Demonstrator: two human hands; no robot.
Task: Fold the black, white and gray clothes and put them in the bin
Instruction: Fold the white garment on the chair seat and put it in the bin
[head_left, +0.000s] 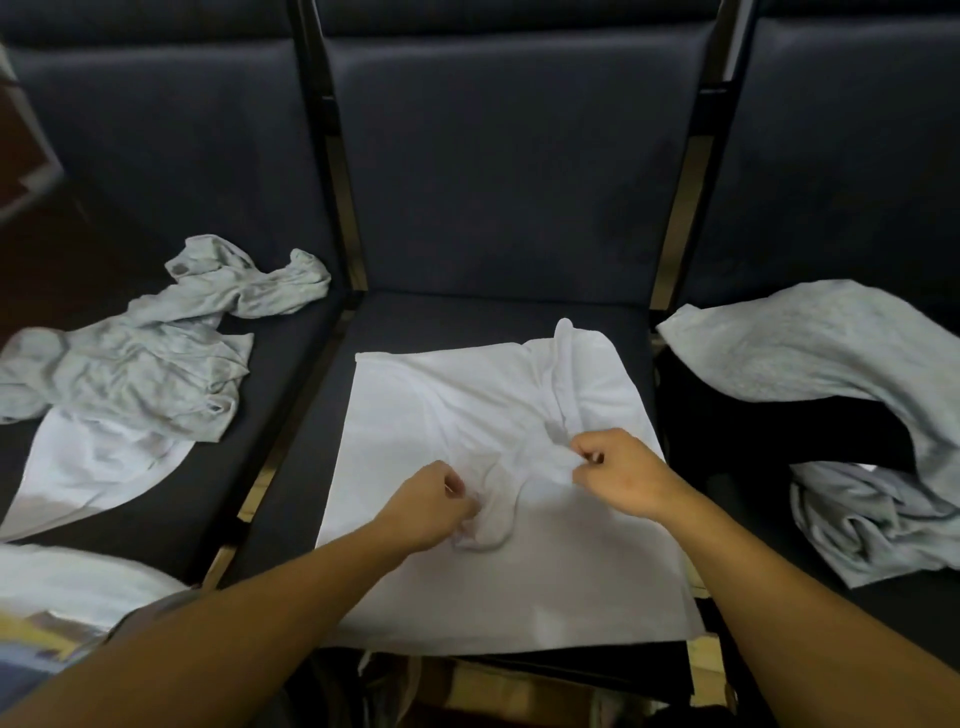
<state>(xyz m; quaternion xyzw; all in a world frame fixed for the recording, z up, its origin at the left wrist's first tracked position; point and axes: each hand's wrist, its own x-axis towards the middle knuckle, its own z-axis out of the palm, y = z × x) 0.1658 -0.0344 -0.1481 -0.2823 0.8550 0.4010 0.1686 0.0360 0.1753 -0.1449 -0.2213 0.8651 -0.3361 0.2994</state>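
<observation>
— So, where is the white garment (467, 415) lying?

— Spread flat across the seat of the middle chair (498, 208), a dark padded one. Its near edge hangs a little past the front of the seat, and a ridge of bunched cloth runs up toward the far right corner.

— And the hands?

— Both are on it, near its middle. The left hand (431, 512) has its fingers curled, pinching a gathered fold of the white fabric that rises into a small loop just beside it. The right hand (618, 475) is a little farther up and to the right, fingers curled too, pinching a pucker of the same cloth. The two hands are near each other but apart.

— What about the other clothes?

— On the left seat a crumpled gray garment (140, 358) lies partly over another white piece (88, 467), which pokes out from under it toward the near side. On the right seat a gray garment (810, 353) drapes over something black (779, 426), and more gray cloth (872, 525) is heaped nearer the front edge.

— Anything at the lower left?

— A pale fabric (67, 582) with a blurred patch of yellow and blue below it; I cannot tell what that is.
</observation>
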